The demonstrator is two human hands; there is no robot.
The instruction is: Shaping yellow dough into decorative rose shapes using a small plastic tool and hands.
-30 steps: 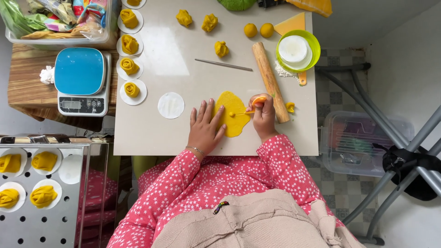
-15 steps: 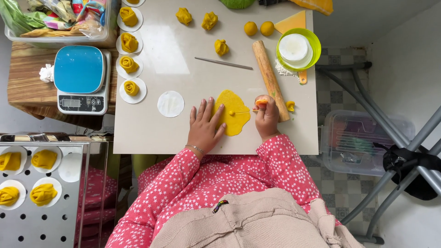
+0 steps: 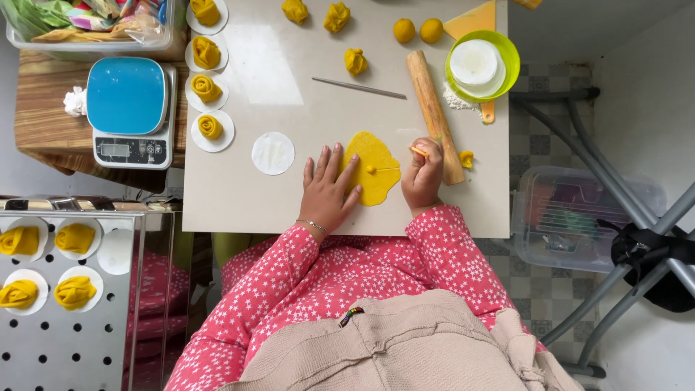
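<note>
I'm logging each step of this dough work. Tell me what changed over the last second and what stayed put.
The right hand lifted off the flat yellow dough sheet and drew back toward the rolling pin, pinching a small yellow bit of dough; a tiny dot of dough now sits on the sheet. The left hand stayed flat on the sheet's left edge. The rolling pin, thin metal rod, paper round and scale did not move.

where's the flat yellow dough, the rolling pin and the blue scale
flat yellow dough (image 3: 376, 177), head view, bare lower middle of the sheet
rolling pin (image 3: 433, 108), head view, middle of the wooden shaft
blue scale (image 3: 124, 95), head view, centre of the blue platform
</note>
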